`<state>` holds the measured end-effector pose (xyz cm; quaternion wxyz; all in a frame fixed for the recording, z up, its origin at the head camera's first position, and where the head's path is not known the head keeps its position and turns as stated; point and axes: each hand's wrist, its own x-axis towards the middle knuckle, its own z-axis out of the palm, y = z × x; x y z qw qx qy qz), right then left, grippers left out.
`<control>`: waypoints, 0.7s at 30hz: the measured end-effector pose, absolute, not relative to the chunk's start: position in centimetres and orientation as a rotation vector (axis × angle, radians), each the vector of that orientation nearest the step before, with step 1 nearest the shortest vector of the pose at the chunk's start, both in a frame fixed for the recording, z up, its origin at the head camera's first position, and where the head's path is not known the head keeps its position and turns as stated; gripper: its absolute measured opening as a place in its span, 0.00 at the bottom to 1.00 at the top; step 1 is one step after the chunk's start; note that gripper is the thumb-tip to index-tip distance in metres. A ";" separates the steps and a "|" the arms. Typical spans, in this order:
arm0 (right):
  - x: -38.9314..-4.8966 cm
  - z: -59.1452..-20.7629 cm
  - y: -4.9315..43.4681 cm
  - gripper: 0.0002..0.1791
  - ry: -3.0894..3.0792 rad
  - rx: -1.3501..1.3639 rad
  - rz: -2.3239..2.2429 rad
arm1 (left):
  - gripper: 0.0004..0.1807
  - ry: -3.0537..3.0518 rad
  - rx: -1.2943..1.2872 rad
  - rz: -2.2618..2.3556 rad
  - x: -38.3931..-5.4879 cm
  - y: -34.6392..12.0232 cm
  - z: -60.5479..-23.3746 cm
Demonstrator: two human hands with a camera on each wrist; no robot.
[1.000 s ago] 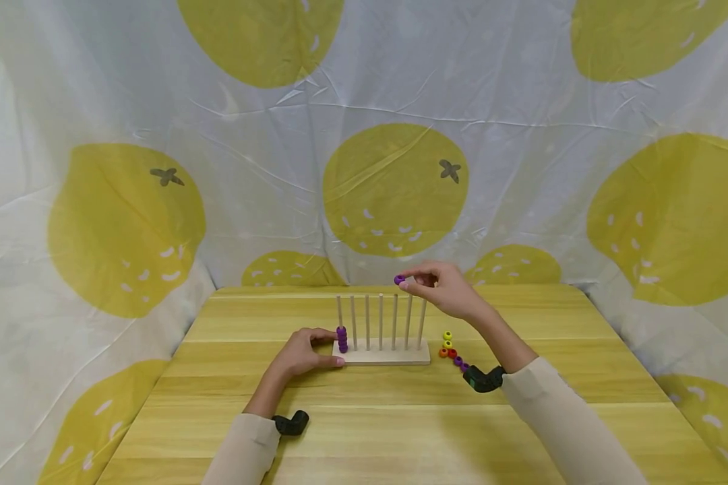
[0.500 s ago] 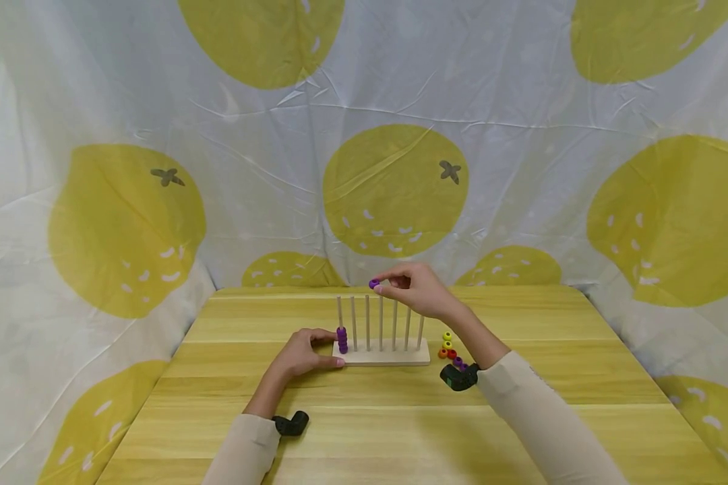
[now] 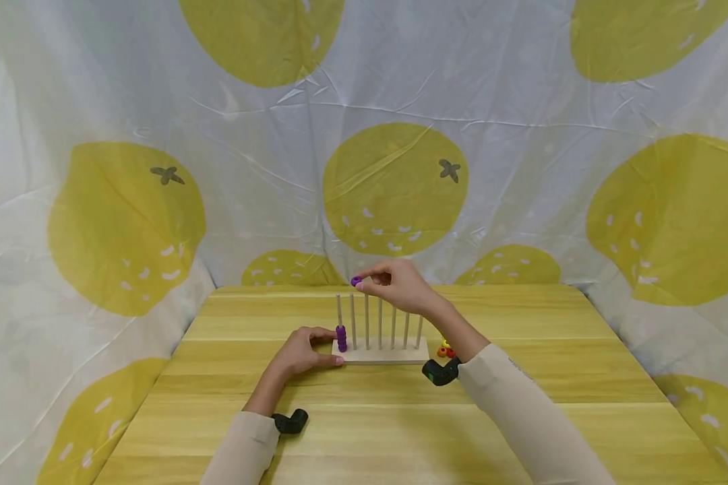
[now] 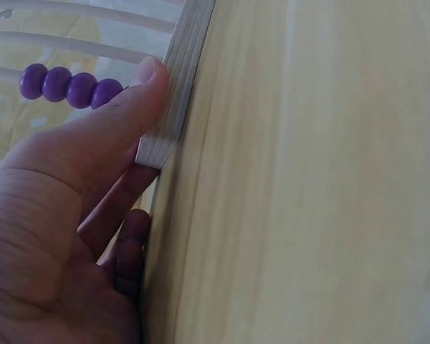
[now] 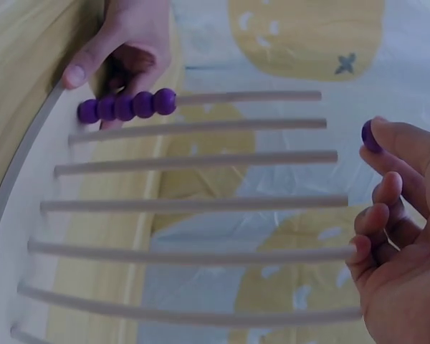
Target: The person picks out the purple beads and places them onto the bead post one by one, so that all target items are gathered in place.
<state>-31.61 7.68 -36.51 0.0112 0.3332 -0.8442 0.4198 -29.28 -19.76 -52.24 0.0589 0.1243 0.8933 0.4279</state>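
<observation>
A wooden peg stand (image 3: 385, 351) with a row of upright pegs sits on the table. Several purple beads (image 3: 341, 339) are stacked on its leftmost peg. My left hand (image 3: 303, 351) grips the stand's left end, thumb on the front edge and fingers behind; its thumb (image 4: 147, 82) shows close up in the left wrist view. Between thumb and index finger, my right hand (image 3: 397, 286) pinches one purple bead (image 3: 356, 281). That bead is above the peg tops, over the second peg from the left in the head view, apart from the pegs in the right wrist view.
To the right of the stand lie loose beads, including an orange bead (image 3: 441, 351) and a yellow bead (image 3: 446, 343), partly hidden by my right forearm. A fruit-patterned curtain (image 3: 394, 188) hangs behind the wooden table (image 3: 364, 431).
My right hand has moved left along the peg tops, carrying the purple bead from the right-hand pegs toward the left ones. The left hand and the stand stay where they were.
</observation>
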 end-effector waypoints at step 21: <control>-32.2 -37.3 4.5 0.12 -2.686 1.156 1.231 | 0.32 2.693 0.400 1.294 -29.4 -19.9 -52.3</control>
